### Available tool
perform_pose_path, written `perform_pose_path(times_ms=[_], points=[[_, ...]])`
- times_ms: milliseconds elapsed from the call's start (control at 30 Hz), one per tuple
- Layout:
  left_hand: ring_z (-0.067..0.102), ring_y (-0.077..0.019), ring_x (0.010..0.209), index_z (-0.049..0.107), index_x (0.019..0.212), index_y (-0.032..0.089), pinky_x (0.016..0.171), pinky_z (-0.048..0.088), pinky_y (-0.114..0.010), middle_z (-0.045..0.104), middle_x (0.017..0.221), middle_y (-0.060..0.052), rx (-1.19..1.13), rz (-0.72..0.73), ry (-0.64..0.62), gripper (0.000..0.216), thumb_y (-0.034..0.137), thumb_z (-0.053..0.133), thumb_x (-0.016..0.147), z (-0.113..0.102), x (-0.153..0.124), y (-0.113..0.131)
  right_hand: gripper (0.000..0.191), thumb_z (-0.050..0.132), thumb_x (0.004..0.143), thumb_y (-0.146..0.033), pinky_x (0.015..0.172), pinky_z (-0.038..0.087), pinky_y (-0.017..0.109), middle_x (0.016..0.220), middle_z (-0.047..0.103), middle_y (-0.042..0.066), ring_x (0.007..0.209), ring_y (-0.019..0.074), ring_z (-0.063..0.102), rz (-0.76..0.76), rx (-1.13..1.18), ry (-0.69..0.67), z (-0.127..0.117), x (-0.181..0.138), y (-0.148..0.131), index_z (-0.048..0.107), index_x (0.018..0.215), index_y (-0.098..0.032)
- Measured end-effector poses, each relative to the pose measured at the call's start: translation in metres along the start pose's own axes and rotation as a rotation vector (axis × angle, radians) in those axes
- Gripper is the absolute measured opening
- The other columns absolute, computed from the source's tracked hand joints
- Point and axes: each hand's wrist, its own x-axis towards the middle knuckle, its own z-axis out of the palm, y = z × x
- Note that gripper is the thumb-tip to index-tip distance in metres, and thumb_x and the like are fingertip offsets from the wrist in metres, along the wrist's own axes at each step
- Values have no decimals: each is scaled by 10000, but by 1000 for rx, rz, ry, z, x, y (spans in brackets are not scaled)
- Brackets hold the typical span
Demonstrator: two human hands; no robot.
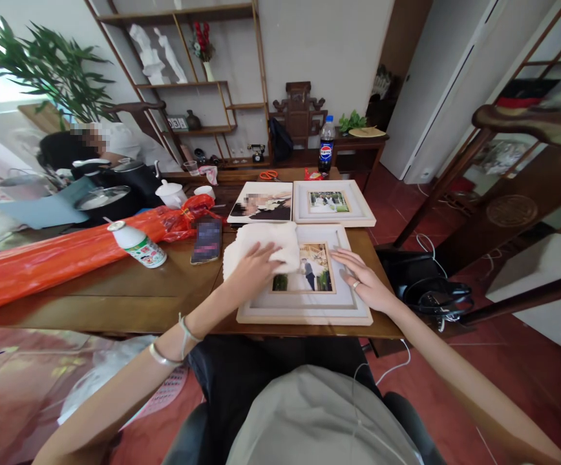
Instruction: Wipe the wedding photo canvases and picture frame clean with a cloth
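Observation:
A light wooden picture frame [304,316] lies flat near the table's front edge, with a small photo of a couple [320,268] in its white mount. My left hand [256,266] rests with spread fingers on a folded white cloth [280,239], which covers the frame's upper left part and hangs over its left side. On the frame's right side lies my right hand [365,284], fingers stretched out and a ring on one of them. Behind it sit a second framed photo [329,202] and a white-bordered photo print [264,201].
To the left are a phone [206,240], a white bottle [137,244] on its side and a long orange plastic-wrapped bundle [77,255]. Orange-handled scissors [267,175] and a cola bottle [326,145] stand farther back. A person [110,145] is at the far left; a wooden chair [518,194] is on the right.

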Motion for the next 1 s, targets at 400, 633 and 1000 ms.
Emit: perform_pose_path(times_ms=[400, 633, 1000], points=[[432, -321, 1331, 674, 1121, 213, 1086, 343, -572, 488, 1427, -94, -57, 4, 18, 325, 103, 456, 907, -14, -41, 44, 490, 426, 931, -199, 1158, 273, 565, 1451, 472, 29, 1402, 237, 340, -4, -19, -18, -1, 2, -2, 443, 1398, -347], [286, -314, 1414, 596, 1228, 149, 1119, 301, -526, 304, 1538, -118, 38, -170, 161, 343, 132, 421, 934, 19, 30, -25, 475, 433, 933, -215, 1158, 269, 566, 1454, 470, 42, 1406, 240, 333, -7, -6, -9, -1, 1, -1, 453, 1393, -334], [439, -282, 1325, 656, 1137, 151, 1103, 363, -431, 591, 1306, -114, 104, 131, -112, 335, 65, 489, 860, -20, -28, 32, 472, 446, 914, -197, 1154, 283, 558, 1433, 496, 62, 1394, 246, 357, 0, 4, 0, -2, 3, 2, 485, 1373, -302]])
